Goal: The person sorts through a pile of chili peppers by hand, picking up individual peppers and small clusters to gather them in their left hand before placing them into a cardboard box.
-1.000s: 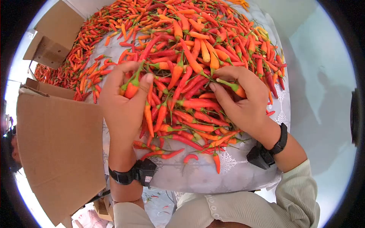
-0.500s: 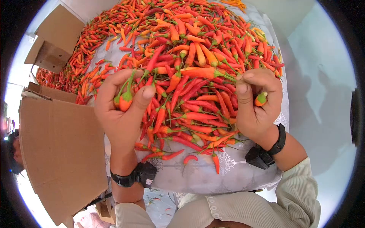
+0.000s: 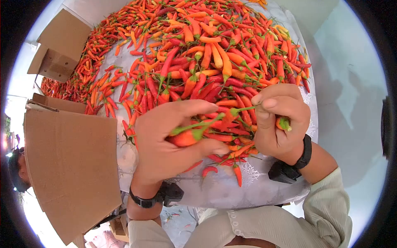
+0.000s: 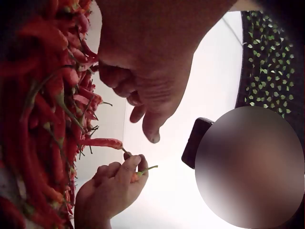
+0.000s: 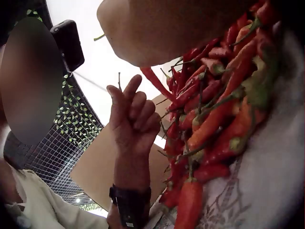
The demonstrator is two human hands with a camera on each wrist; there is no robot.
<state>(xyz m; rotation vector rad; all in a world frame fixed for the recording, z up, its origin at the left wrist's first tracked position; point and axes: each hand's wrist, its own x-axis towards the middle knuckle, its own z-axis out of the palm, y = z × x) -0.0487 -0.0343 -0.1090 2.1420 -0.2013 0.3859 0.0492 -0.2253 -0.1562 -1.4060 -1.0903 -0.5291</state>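
My left hand (image 3: pixel 159 142) has its lower fingers curled round chili peppers (image 3: pixel 184 139), their green stems sticking out. Its thumb and forefinger reach right, spread on either side of a red-orange chili pepper (image 3: pixel 228 118). The right hand (image 3: pixel 285 107) pinches that pepper by its thin green stem between thumb and forefinger, so the pepper points left. A second chili pepper (image 3: pixel 283 123) is tucked in the right hand's curled fingers, only its stem end showing. In the left wrist view the pinched pepper (image 4: pixel 102 142) hangs from the right fingertips, below the left hand (image 4: pixel 143 81).
A large heap of red and orange chili peppers (image 3: pixel 223 49) covers much of the patterned tablecloth (image 3: pixel 194 192). Cardboard boxes (image 3: pixel 72 165) stand along the left side. A pale wall (image 3: pixel 347 103) rises close on the right.
The right hand has lifted a chili pepper by its stem from the heap and drawn it toward me. My left hand has moved right and down, turning its thumb and forefinger toward that pepper.
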